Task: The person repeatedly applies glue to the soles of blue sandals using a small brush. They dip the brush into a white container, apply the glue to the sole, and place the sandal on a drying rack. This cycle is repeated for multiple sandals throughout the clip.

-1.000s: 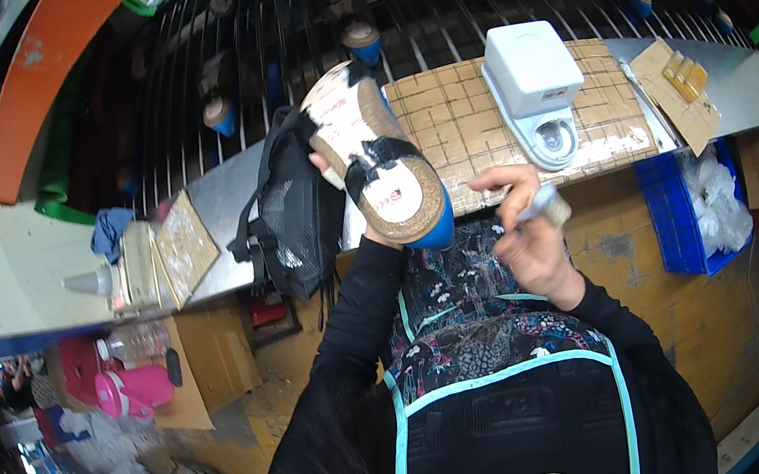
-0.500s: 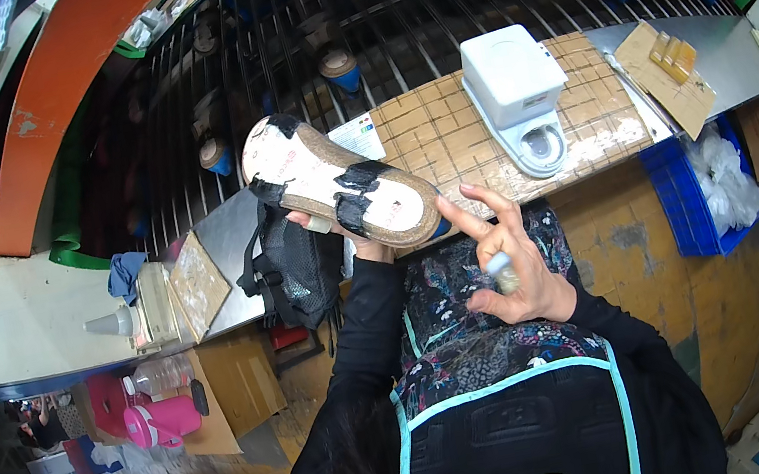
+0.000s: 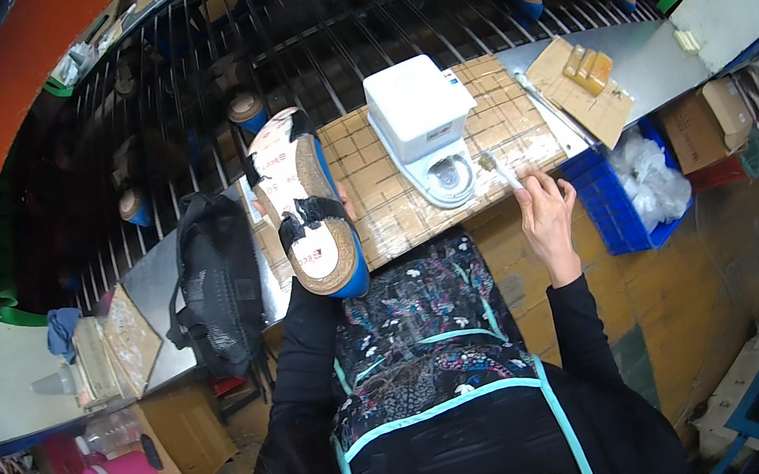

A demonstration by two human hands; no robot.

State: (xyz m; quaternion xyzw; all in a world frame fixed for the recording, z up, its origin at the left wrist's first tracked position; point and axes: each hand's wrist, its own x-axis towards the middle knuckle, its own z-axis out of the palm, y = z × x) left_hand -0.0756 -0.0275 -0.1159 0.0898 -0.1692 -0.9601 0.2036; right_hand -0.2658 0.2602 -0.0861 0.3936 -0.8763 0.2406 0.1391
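Observation:
My left hand [image 3: 348, 204] holds a shoe [image 3: 327, 258] on a blue last, its underside facing up. The shoe has a cork-brown sole edge, a pale bottom and black strap ends folded over it; most of the hand is hidden behind it. To the right, my right hand [image 3: 549, 217] pinches the pale handle of a small brush [image 3: 506, 176]. The brush's tip lies at the board's front edge, just right of the round opening of a white dispenser [image 3: 421, 108].
Cardboard [image 3: 355, 155] covers the bench under the dispenser. A black mesh bag [image 3: 217, 276] stands left of the shoe. Yellowish blocks [image 3: 588, 70] lie on a card at the right, above a blue crate [image 3: 608, 207] with plastic bags. Behind runs a dark rack of metal bars [image 3: 342, 25] carrying several shoes.
My right hand has moved right, away from the shoe, to beside the dispenser, brush held. The shoe has turned more upright in my left hand. The whole view has shifted.

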